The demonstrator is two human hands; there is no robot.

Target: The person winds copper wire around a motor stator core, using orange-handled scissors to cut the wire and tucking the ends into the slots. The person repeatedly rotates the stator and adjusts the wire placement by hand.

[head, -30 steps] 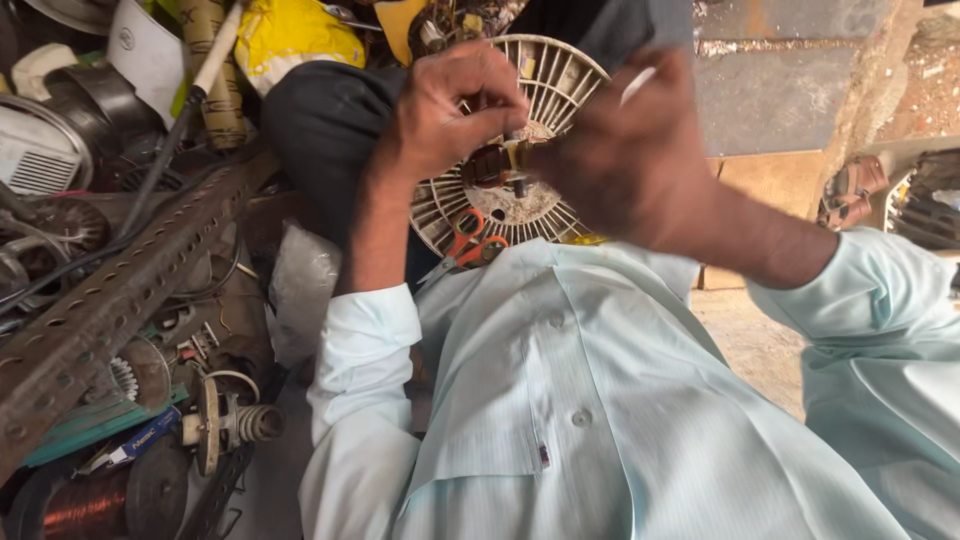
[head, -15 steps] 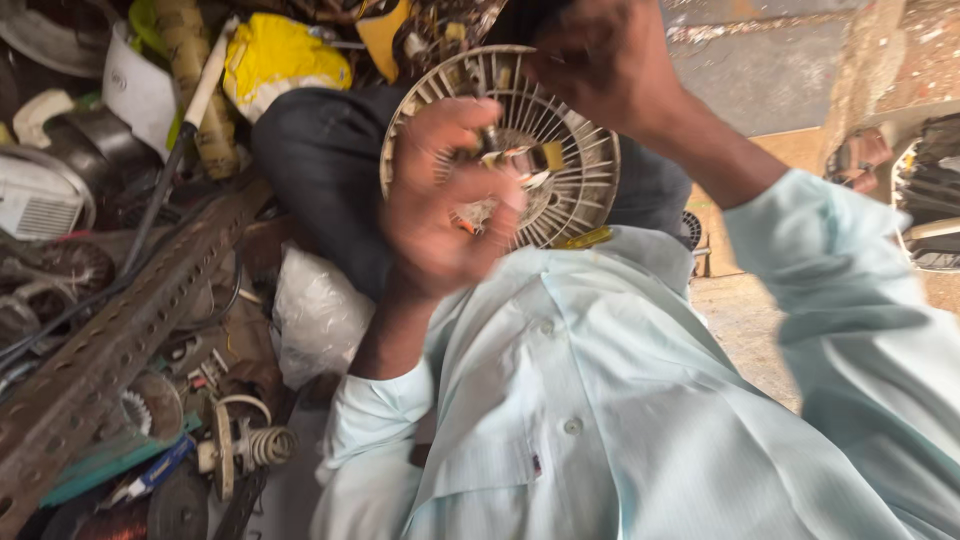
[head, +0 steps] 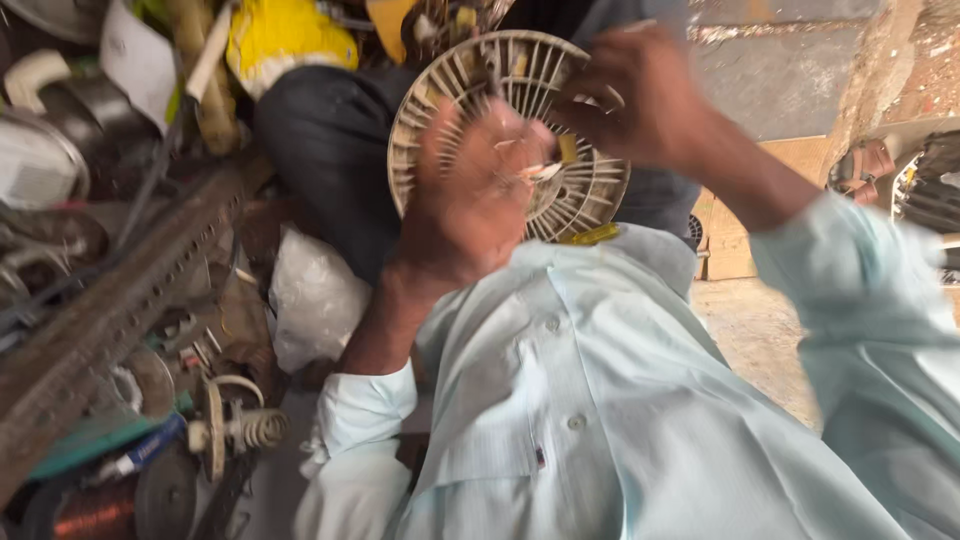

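A round, cream-coloured slotted fan motor cover point(head: 440, 95) is held up in front of my pale blue shirt point(head: 600, 400). My left hand point(head: 470, 205) covers its middle, fingers curled over the hub, where a small pale and red part shows. My right hand point(head: 640, 100) grips the cover's upper right rim. Both hands are blurred by motion. The hub itself is mostly hidden behind my left hand.
A rusty perforated metal angle bar point(head: 110, 310) runs across the left. Around it lie scrap parts: a copper wire coil point(head: 95, 510), a spring point(head: 255, 430), a white plastic bag point(head: 315, 295), a yellow bag point(head: 285, 40), dark round housings point(head: 85, 105). A brick wall point(head: 790, 60) stands behind.
The cover has come closer and lower in view. My left hand moved from its top down over the hub; my right hand shifted from in front of it to its upper right rim.
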